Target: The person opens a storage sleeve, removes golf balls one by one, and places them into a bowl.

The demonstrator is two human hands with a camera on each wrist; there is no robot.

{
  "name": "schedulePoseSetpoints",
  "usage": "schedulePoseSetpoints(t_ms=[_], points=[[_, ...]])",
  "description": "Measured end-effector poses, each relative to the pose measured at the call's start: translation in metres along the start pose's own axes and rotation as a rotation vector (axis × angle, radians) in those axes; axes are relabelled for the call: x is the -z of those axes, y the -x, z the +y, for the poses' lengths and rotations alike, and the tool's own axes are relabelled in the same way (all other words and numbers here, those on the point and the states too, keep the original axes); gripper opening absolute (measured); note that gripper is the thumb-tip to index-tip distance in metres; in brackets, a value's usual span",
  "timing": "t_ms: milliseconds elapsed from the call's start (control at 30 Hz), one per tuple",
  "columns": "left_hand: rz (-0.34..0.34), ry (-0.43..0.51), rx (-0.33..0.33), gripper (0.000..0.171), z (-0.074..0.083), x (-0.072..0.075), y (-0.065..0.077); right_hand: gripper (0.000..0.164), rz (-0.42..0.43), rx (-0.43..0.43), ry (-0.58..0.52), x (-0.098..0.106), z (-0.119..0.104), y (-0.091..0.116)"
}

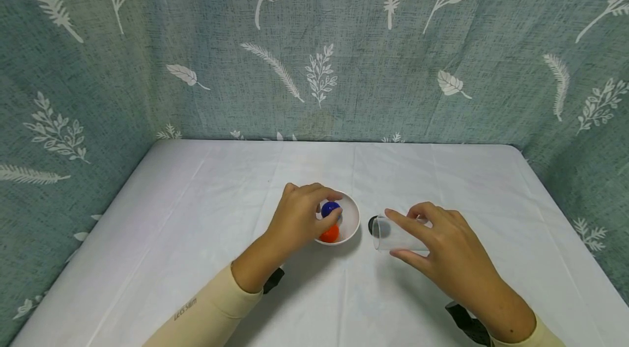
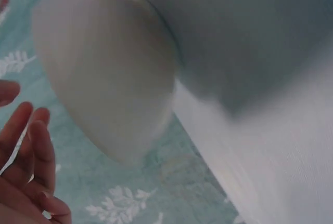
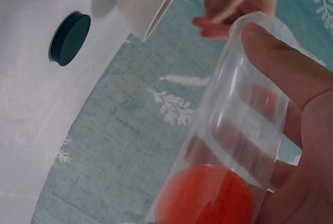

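Note:
My right hand (image 1: 444,243) holds a clear plastic tube (image 1: 402,237) between thumb and fingers, tilted above the table. An orange-red ball (image 3: 205,198) sits inside the tube at its lower end in the right wrist view. A white bowl (image 1: 351,227) stands left of the tube, with a blue ball (image 1: 331,209) and an orange ball (image 1: 329,234) showing in it. Over the bowl's left side hovers my left hand (image 1: 297,219), its fingers bent and spread apart. Nothing shows between those fingers in the left wrist view.
A round black cap (image 3: 70,38) lies on the white-covered table (image 1: 211,189), just beyond the tube's mouth. Green curtain (image 1: 216,101) with white leaf prints hangs behind and along both sides of the table.

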State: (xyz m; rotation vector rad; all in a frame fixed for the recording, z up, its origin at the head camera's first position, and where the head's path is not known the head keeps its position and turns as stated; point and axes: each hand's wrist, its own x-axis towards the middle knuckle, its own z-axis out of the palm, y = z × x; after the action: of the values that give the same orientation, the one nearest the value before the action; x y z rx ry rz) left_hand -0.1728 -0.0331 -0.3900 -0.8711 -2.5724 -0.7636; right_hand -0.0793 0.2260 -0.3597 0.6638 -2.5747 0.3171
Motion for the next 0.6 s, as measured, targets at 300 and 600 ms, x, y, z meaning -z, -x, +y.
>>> schedulePoseSetpoints(t_ms=[300, 600], points=[[0.093, 0.160, -0.096, 0.020, 0.026, 0.005, 0.010, 0.057, 0.036, 0.048, -0.009, -0.003, 0.001, 0.000], [0.052, 0.289, -0.086, 0.021, 0.038, 0.003, 0.020, 0.067, 0.039, 0.052, 0.000, -0.004, -0.002, -0.001]])
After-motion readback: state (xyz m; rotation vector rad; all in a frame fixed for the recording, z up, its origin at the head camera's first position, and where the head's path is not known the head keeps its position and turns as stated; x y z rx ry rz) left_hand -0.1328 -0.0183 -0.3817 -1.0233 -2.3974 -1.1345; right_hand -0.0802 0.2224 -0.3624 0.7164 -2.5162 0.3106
